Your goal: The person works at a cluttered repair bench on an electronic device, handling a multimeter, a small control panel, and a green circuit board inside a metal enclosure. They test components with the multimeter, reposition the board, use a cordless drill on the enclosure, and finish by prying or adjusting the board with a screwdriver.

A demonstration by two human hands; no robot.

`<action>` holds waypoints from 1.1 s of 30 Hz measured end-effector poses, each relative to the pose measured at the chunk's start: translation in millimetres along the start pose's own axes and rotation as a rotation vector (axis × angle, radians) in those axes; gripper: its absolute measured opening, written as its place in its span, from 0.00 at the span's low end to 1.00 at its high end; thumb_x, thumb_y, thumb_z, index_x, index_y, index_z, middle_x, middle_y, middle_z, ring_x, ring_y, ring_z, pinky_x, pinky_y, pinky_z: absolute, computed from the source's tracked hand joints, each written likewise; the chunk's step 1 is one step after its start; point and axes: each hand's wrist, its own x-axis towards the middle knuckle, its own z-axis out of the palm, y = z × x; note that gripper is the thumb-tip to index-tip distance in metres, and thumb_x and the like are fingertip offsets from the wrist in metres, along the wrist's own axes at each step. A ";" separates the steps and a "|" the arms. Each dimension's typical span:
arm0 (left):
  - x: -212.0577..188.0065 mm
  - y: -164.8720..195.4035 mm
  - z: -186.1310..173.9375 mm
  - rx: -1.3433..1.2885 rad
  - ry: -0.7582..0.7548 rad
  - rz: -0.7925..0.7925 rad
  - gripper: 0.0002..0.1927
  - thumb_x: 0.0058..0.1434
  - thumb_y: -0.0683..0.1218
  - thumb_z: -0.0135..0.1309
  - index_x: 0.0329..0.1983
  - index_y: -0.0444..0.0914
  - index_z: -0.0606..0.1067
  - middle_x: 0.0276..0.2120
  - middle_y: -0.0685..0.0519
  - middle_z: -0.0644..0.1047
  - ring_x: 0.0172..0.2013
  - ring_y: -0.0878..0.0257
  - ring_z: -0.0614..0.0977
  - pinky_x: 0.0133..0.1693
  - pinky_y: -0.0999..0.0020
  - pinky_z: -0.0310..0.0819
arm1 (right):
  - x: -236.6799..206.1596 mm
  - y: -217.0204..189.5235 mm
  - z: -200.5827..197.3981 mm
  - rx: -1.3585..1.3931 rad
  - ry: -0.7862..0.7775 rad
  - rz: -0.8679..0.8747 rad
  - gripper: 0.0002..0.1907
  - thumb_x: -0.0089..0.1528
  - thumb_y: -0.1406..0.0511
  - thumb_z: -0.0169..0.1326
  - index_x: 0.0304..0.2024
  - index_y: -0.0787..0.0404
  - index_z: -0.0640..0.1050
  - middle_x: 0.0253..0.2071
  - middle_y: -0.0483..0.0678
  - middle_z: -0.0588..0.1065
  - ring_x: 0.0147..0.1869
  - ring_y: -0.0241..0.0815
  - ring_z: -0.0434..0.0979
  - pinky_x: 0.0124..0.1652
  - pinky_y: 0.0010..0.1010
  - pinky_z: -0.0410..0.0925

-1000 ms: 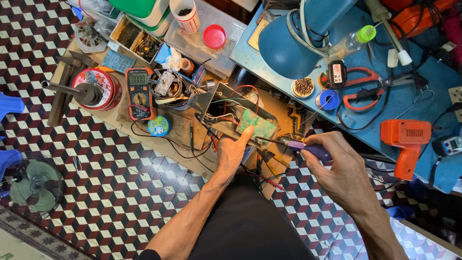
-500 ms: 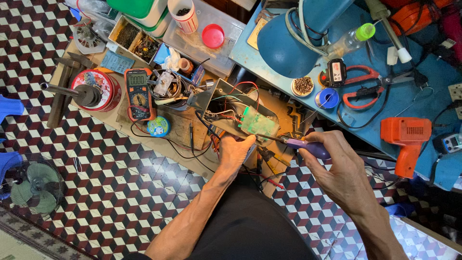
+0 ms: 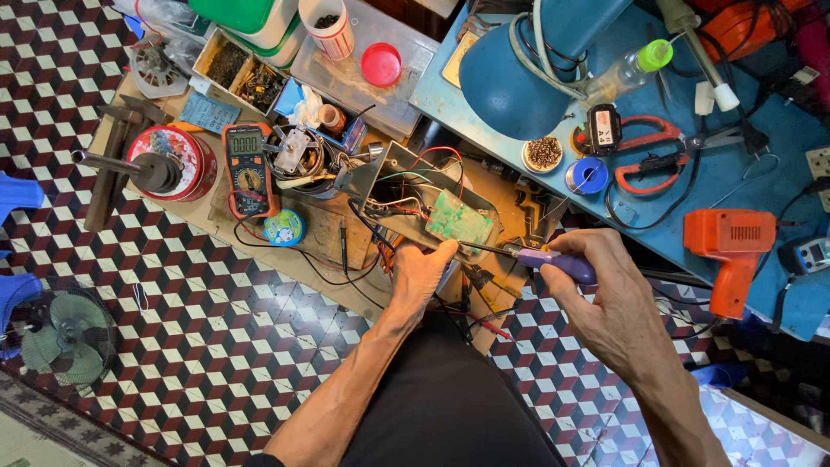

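Observation:
My left hand rests on the near edge of an opened grey metal case with loose red and black wires, its fingertips pinching something small beside a green circuit board. My right hand grips a purple-handled soldering iron whose thin tip points left toward the board's near edge. The case lies on a low wooden work board above my lap.
An orange multimeter, a red tin and parts trays lie left of the case. The blue bench at right carries a blue lamp, red scissors, a solder spool and an orange glue gun. A small fan stands on the tiled floor.
My left hand has slid slightly forward to the board's edge, and the iron's tip now reaches closer to my fingertips. My right hand has barely shifted.

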 end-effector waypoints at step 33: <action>6.0 -3.0 2.2 -0.378 -0.088 0.035 0.16 0.55 0.46 0.67 0.42 0.31 0.82 0.35 0.54 0.82 0.32 0.68 0.79 0.35 0.72 0.74 | -2.5 1.2 4.4 -0.057 0.101 -0.158 0.13 0.60 0.65 0.62 0.44 0.65 0.78 0.39 0.52 0.76 0.40 0.46 0.80 0.36 0.37 0.72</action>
